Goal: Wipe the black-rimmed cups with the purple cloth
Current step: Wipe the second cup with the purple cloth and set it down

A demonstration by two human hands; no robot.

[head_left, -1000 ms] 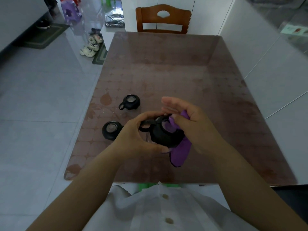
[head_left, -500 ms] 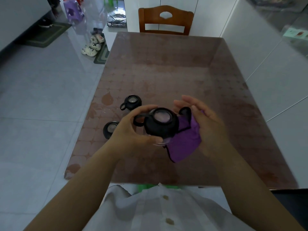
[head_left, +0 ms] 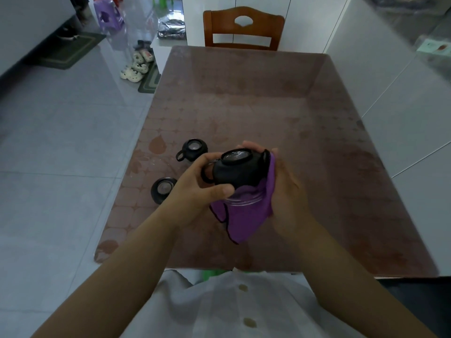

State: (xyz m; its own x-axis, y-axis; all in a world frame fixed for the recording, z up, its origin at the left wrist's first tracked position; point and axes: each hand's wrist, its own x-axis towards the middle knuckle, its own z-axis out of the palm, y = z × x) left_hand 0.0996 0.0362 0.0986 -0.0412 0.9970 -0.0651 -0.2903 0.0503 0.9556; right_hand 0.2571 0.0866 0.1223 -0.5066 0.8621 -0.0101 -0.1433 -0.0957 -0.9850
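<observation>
The cup (head_left: 239,172) might slip while rubbed.
Left hand (head_left: 195,191) fingers gripped it above the table (head_left: 317,142); right hand (head_left: 290,191) fingers clutched the purple cloth (head_left: 246,215) against it.

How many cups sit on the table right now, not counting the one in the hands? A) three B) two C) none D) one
B: a far cup and a near cup rest on the table, left of the held cup that the left hand grips against the cloth in the right hand.
</observation>
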